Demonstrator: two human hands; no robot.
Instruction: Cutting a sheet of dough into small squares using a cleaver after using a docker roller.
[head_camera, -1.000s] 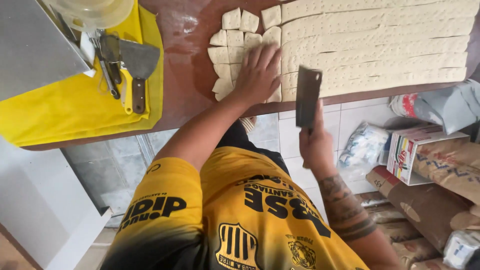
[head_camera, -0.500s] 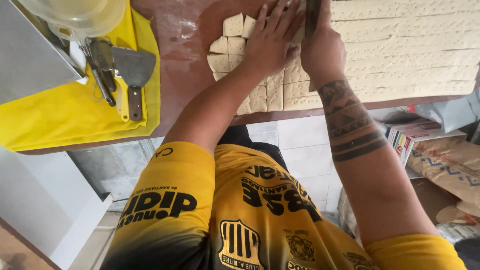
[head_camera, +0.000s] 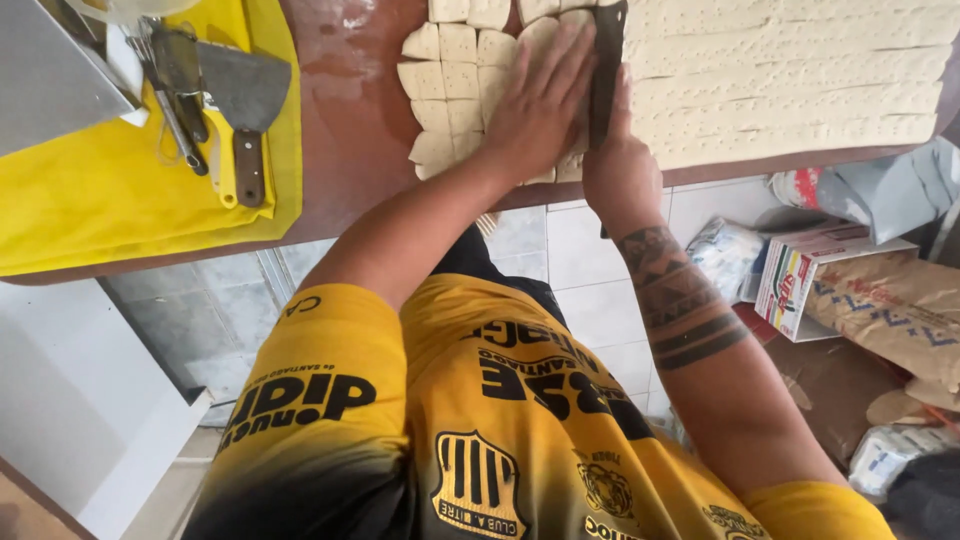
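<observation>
Head view: cleaver now down in dough

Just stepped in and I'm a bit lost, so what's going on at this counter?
A person in a yellow and black shirt is cutting pale, flat dough strips into small squares. Their left hand lies flat on the cut dough squares, while the right hand grips a dark-bladed cleaver set edge-down into the dough. All this sits on a reddish-brown wooden counter. At the left, metal scrapers lie on a yellow cloth.
</observation>
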